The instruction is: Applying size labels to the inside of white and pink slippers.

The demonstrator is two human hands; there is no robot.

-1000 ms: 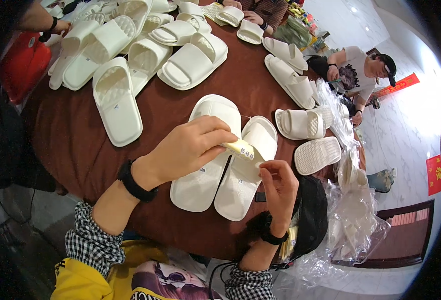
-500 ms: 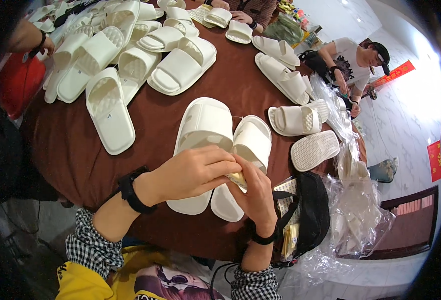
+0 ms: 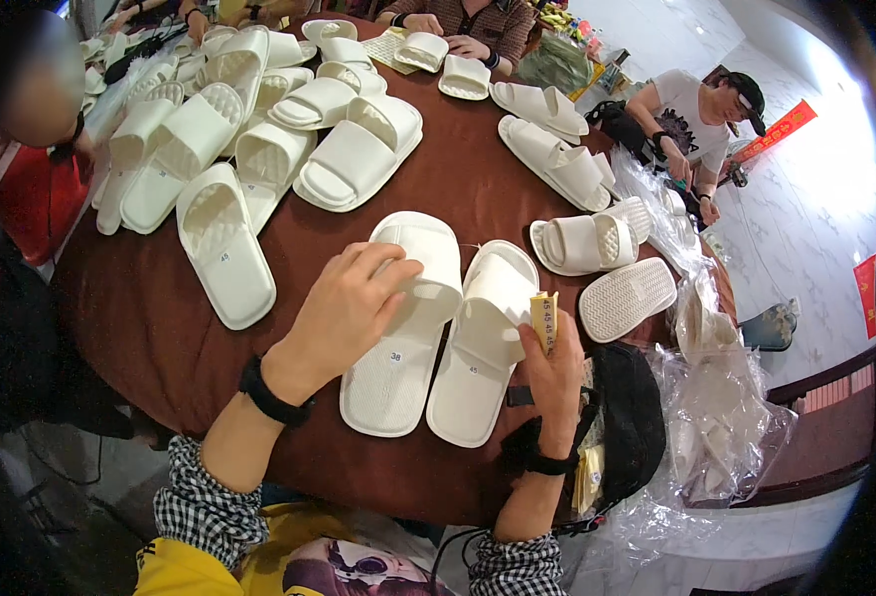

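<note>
Two white slippers lie side by side in front of me, toes pointing away. Each has a small printed sticker on its heel part. My left hand point(image 3: 347, 308) is over the left slipper point(image 3: 388, 392), its slightly bent fingers apart and resting at the strap's left side. Beside the right slipper point(image 3: 470, 397), my right hand point(image 3: 555, 372) is closed round a folded yellow strip of stickers point(image 3: 544, 316), which sticks up past the thumb.
Many white slippers point(image 3: 175, 169) are heaped at the far left of the brown-covered table point(image 3: 329, 477). More slippers point(image 3: 585, 241) lie at the right. A black bag point(image 3: 629, 437) with yellow sheets sits by my right hand, near clear plastic point(image 3: 721, 427). Several people stand around the table.
My hands were together over the slippers at the yellow strip. They have parted: the left went back to the left slipper, the right moved rightward with the strip. The heel stickers now show.
</note>
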